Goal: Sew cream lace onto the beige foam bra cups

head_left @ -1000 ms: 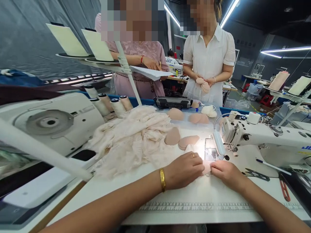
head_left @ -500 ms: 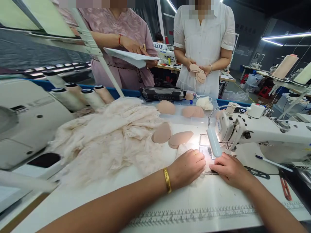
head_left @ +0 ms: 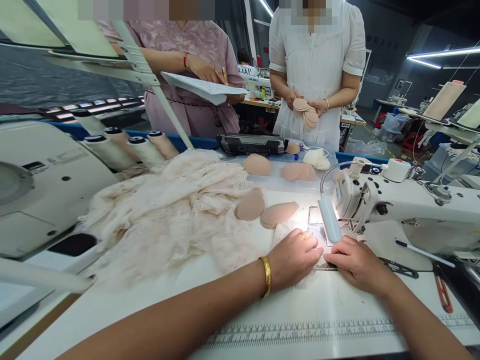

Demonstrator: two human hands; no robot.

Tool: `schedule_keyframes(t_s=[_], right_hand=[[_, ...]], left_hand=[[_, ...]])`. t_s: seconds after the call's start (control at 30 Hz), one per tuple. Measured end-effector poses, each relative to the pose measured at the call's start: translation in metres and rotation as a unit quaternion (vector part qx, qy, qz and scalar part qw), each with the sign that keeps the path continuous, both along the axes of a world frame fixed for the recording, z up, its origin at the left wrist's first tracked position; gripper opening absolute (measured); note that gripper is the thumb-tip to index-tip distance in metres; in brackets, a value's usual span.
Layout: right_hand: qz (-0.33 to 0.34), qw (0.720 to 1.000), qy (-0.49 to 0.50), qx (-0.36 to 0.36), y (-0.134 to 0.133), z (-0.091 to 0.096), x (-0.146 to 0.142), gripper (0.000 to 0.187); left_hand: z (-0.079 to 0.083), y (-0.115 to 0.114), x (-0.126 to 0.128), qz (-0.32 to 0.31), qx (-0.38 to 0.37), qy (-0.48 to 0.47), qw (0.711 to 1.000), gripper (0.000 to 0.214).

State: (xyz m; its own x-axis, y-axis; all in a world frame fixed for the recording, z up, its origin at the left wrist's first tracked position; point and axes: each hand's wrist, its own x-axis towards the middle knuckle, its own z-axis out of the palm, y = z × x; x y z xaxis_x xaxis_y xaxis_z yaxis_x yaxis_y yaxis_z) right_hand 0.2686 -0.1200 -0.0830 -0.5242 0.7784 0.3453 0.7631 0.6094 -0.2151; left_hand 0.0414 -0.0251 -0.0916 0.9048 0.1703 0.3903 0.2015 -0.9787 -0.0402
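My left hand [head_left: 294,260], with a gold ring and bangle, has its fingers closed on sheer, pale lace fabric [head_left: 283,231] at the sewing machine [head_left: 348,197]. Just right of it, my right hand [head_left: 358,262] has its fingers bent and close together over the same cloth at the lit plate. A small gap separates the two hands' fingertips. The slim lamp [head_left: 330,220] hides part of the needle area. Behind my left hand lie beige oval pads [head_left: 279,215]. A large heap of cream lace fabric [head_left: 176,215] spreads to the left.
Two people stand across the table, one holding papers [head_left: 202,87], the other beige pads [head_left: 305,112]. Thread cones [head_left: 108,150] and another machine [head_left: 33,185] are at left. A pen [head_left: 423,252], black thread snips [head_left: 399,267] and red snips [head_left: 443,290] lie at right.
My left hand has slid a little to the right, nearer my right hand. The right hand has barely moved. The pads and fabric heap lie as before.
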Motion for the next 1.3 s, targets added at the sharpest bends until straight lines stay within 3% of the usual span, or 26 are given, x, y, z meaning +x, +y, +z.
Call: schedule_keyframes(t_s=[0.33,0.53,0.8,1.3], right_hand=[[-0.054,0.998,-0.013,-0.001,0.002,-0.012,-0.001,0.029],[-0.085,0.996,-0.008,0.015,0.004,-0.017,0.0,0.021],[-0.137,0.99,-0.02,0.028,0.008,-0.022,0.002,0.02],[-0.115,0.992,-0.017,0.042,0.008,-0.015,-0.002,0.024]], left_hand=[[-0.004,0.005,0.003,-0.032,-0.008,-0.026,0.999,0.017],[-0.011,0.019,0.013,-0.036,0.003,-0.023,0.999,0.016],[-0.007,0.041,0.024,-0.06,-0.016,-0.001,0.998,0.012],[-0.003,0.056,0.025,-0.08,-0.033,-0.029,0.996,0.015]])
